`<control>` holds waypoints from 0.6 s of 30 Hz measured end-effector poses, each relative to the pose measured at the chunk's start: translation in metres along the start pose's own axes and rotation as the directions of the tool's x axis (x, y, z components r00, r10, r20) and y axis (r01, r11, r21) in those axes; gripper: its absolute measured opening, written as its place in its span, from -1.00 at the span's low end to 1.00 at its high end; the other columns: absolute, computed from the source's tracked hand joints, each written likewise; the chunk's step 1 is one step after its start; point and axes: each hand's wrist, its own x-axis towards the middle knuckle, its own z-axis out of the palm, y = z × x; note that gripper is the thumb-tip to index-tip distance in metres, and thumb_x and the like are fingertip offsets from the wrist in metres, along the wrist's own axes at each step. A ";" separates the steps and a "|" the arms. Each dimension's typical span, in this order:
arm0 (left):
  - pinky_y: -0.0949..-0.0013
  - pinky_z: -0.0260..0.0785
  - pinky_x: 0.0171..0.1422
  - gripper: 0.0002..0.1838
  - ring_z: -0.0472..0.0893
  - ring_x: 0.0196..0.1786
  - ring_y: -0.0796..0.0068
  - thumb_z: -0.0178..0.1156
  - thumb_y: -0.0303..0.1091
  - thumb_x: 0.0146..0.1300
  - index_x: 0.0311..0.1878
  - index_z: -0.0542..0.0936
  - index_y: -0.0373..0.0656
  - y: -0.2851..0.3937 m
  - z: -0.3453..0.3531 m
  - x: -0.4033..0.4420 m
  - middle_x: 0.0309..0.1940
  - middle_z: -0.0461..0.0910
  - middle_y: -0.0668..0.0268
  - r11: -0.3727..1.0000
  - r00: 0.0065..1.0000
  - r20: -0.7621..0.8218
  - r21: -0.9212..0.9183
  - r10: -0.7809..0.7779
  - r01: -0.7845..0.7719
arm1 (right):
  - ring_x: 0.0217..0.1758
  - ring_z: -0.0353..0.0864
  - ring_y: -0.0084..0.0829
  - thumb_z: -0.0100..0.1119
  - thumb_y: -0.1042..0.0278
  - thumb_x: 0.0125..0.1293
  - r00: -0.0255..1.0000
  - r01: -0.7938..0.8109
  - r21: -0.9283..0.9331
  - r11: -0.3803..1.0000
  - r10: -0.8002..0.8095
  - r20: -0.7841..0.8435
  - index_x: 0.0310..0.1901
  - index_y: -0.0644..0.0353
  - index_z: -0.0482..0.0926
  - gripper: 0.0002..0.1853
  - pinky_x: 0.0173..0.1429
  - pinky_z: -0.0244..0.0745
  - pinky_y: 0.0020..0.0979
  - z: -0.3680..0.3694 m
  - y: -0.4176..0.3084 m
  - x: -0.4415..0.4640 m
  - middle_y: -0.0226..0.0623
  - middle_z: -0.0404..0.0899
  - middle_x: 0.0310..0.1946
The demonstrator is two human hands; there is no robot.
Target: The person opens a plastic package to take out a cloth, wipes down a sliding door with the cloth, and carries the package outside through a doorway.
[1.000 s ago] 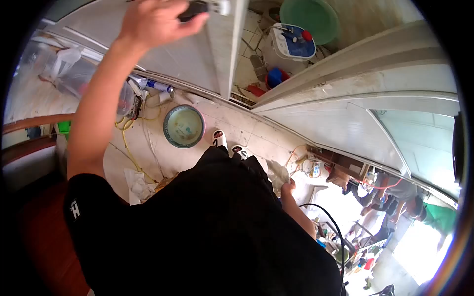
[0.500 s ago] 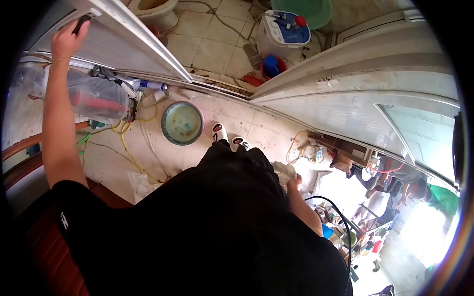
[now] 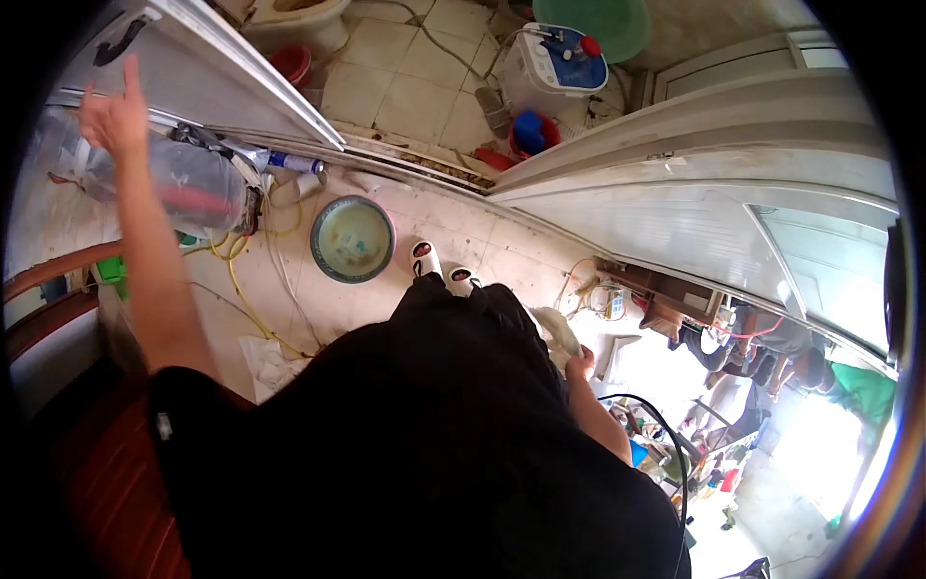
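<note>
Handle (image 3: 121, 41) of a door (image 3: 207, 82) stood just beyond the left hand (image 3: 116, 121), empty with fingers spread, while the right hand (image 3: 581, 366) clutched a pale, cloth-like bundle (image 3: 558, 333), seemingly to keep it off the floor (image 3: 511, 253).

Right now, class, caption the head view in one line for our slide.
Left hand open near a black door handle; right hand gripping a pale cloth.

Trousers (image 3: 463, 323) hide part of pale cloth (image 3: 557, 330); top edge crops toilet (image 3: 301, 29).
</note>
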 end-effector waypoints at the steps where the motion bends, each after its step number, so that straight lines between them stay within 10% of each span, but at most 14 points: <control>1: 0.19 0.19 0.15 -0.34 0.42 0.06 0.10 -0.05 0.23 0.17 0.00 0.45 -0.24 0.018 -0.021 -0.039 -0.02 0.45 0.06 0.958 0.989 0.055 -0.246 -0.137 0.147 | -0.03 0.52 -0.13 0.01 0.52 -0.06 1.000 0.004 -0.006 1.000 -0.004 0.008 -0.07 0.10 0.53 -0.58 0.09 0.36 -0.26 -0.002 -0.001 -0.002 -0.07 0.56 -0.16; 2: 0.21 0.21 0.13 -0.41 0.42 0.04 0.10 -0.05 0.17 0.21 -0.02 0.43 -0.24 0.038 -0.050 -0.083 -0.04 0.45 0.06 0.836 0.956 0.139 -0.464 -0.258 0.294 | -0.03 0.52 -0.14 0.02 0.52 -0.07 1.000 0.011 -0.012 1.000 -0.011 0.017 -0.08 0.11 0.53 -0.59 0.08 0.36 -0.27 -0.003 0.000 -0.006 -0.07 0.56 -0.17; 3: 0.20 0.24 0.07 -0.54 0.44 -0.01 0.10 -0.06 0.03 0.27 -0.08 0.41 -0.23 0.047 -0.068 -0.136 -0.13 0.46 0.07 0.667 0.756 0.559 -0.423 -0.342 0.614 | -0.04 0.52 -0.15 0.02 0.51 -0.07 0.999 0.011 -0.031 0.999 -0.010 0.032 -0.08 0.12 0.53 -0.59 0.08 0.37 -0.27 -0.001 0.004 -0.008 -0.06 0.56 -0.17; 5: 0.15 0.26 0.02 -0.62 0.45 -0.10 0.10 -0.09 -0.08 0.30 -0.10 0.41 -0.25 0.037 -0.045 -0.357 -0.17 0.46 0.07 0.582 0.631 0.773 -0.546 0.072 0.602 | -0.04 0.53 -0.16 0.02 0.51 -0.08 0.998 0.019 -0.065 0.998 -0.015 0.060 -0.09 0.15 0.53 -0.59 0.08 0.37 -0.29 0.004 0.010 0.000 -0.05 0.57 -0.18; 8: 0.21 0.27 -0.07 -0.65 0.45 -0.17 0.18 -0.09 -0.09 0.30 -0.14 0.41 -0.22 0.003 -0.199 -0.535 -0.23 0.46 0.13 0.659 -0.417 0.894 0.215 0.164 0.721 | -0.06 0.54 -0.17 0.04 0.49 -0.10 0.996 0.018 -0.130 0.991 -0.006 0.093 -0.10 0.18 0.53 -0.59 0.09 0.37 -0.30 -0.005 -0.004 -0.010 -0.04 0.58 -0.22; 10: 0.26 0.28 -0.14 -0.67 0.45 -0.22 0.23 -0.08 -0.09 0.30 -0.16 0.42 -0.20 -0.045 -0.307 -0.577 -0.27 0.46 0.16 0.576 -0.798 0.598 0.627 0.076 0.525 | -0.06 0.54 -0.17 0.05 0.48 -0.10 0.993 0.036 -0.171 0.985 -0.016 0.113 -0.10 0.18 0.53 -0.59 0.09 0.37 -0.30 -0.010 -0.007 -0.015 -0.04 0.58 -0.22; 14: 0.34 0.31 -0.26 -0.71 0.46 -0.32 0.32 -0.08 -0.10 0.30 -0.21 0.42 -0.16 -0.119 -0.432 -0.595 -0.35 0.47 0.23 0.207 -0.991 0.135 0.969 0.009 0.134 | -0.04 0.53 -0.18 0.07 0.48 -0.13 0.983 0.125 -0.245 0.961 -0.086 0.164 -0.11 0.15 0.53 -0.59 0.06 0.39 -0.30 -0.007 0.024 0.014 -0.06 0.56 -0.18; 18: 0.43 0.33 -0.39 -0.74 0.46 -0.43 0.42 -0.07 -0.11 0.30 -0.26 0.43 -0.12 -0.135 -0.389 -0.595 -0.43 0.47 0.30 -0.024 -0.965 0.251 0.967 -0.077 0.253 | -0.03 0.52 -0.17 0.08 0.49 -0.14 0.961 0.233 -0.310 0.922 -0.169 0.219 -0.10 0.12 0.51 -0.57 0.04 0.40 -0.28 -0.003 0.024 0.034 -0.09 0.55 -0.16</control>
